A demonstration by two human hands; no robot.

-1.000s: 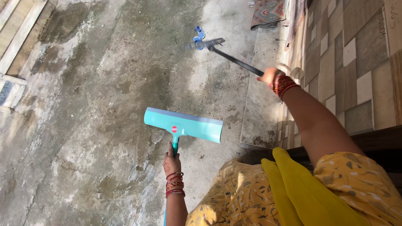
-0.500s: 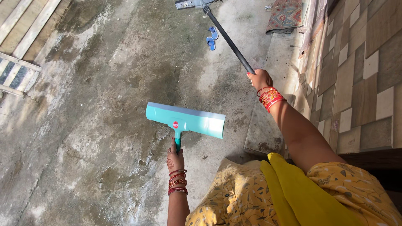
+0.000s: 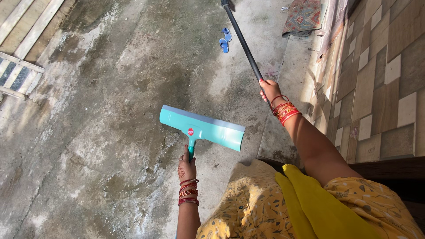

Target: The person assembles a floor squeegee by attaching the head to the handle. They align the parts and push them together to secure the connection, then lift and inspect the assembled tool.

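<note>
While gripped, squeegee head (image 3: 202,128) tops left hand (image 3: 186,167).

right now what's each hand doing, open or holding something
Left hand: closed on the neck of the teal squeegee head.
Right hand: closed around the black pole.

A pair of blue sandals (image 3: 225,40) lies on the concrete floor (image 3: 110,110) near its far edge. A patterned rug (image 3: 303,17) lies beside the tiled wall (image 3: 380,75).

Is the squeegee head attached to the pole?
No: the left hand holds the squeegee head by its stub, apart from the pole in the right hand.
</note>
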